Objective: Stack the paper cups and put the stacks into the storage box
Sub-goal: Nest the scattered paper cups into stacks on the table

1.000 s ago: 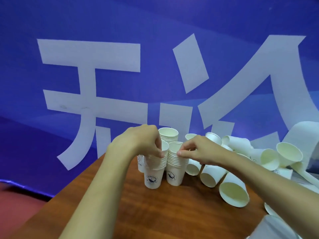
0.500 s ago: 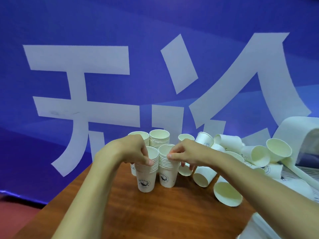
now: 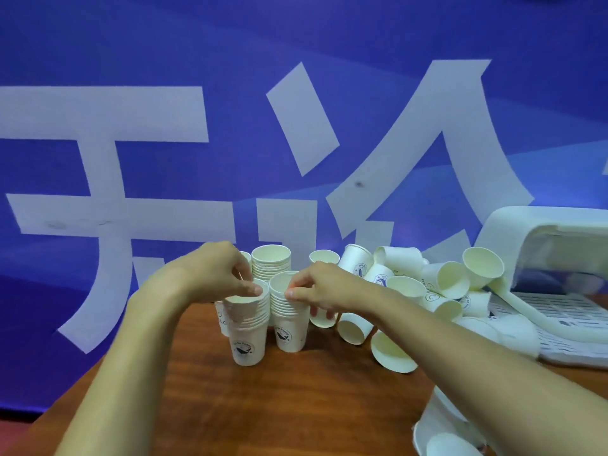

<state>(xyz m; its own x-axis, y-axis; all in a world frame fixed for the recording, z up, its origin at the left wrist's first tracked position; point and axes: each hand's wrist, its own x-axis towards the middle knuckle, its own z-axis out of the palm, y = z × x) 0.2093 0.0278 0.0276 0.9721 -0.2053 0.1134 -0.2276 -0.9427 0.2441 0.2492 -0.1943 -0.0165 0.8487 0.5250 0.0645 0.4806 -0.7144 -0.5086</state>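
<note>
Both hands are pinching cup rims: my left hand on the near stack, my right hand on the second stack just beside it, both standing on the worktop. I'm judging that a sideways tug could be toppling them into the loose cups. What I'm taking for the storage box, tipped at right, is running off frame.

**Blue backdrop, wooden table**

A deep blue banner fills the back. It is printed with large white characters and has a paler blue band at right. Below stands a reddish-brown wood-grain table. Red floor shows at lower left.
</note>
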